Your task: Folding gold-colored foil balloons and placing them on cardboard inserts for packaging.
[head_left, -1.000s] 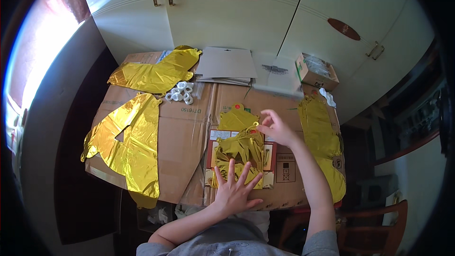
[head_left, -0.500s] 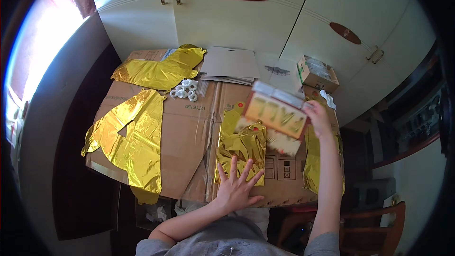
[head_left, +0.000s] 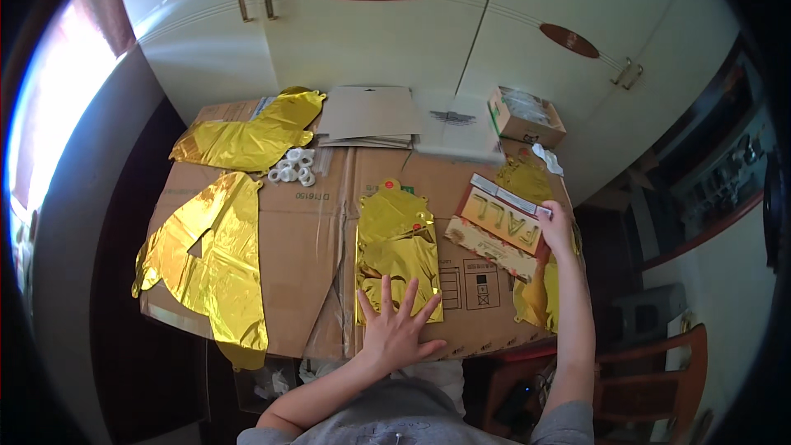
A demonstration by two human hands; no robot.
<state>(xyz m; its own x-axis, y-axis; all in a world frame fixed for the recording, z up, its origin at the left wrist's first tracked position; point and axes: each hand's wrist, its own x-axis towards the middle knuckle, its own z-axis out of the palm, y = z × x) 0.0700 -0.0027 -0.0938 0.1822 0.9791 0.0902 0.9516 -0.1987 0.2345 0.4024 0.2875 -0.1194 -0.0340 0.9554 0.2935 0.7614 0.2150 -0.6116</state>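
My left hand [head_left: 397, 328] lies flat with its fingers spread over the lower end of a folded gold foil balloon [head_left: 397, 239], which has tabs along its upper edge and small red spots. Off to the right, my right hand [head_left: 559, 229] pinches the right edge of a printed card [head_left: 504, 216] with a yellow-orange face, large lettering and a red-brown border. A cream, floral-patterned panel shows below the lettered face; whether both are one folded piece I cannot tell. The card is tilted, near or on the cardboard. Beneath my right forearm, more gold foil [head_left: 531, 305] is partly hidden.
Flat cardboard [head_left: 309, 239] covers the table. Two large gold foil balloons [head_left: 235, 255] lie at left, near white ribbon rolls [head_left: 297, 167]. Grey card sheets [head_left: 371, 113], clear plastic bags [head_left: 453, 128] and a small open box [head_left: 527, 115] line the back, before white cabinets.
My right hand has brought the card lower, and it is no longer blurred. The folded foil's upper part now lies flatter and uncovered. My left hand keeps its place on the foil.
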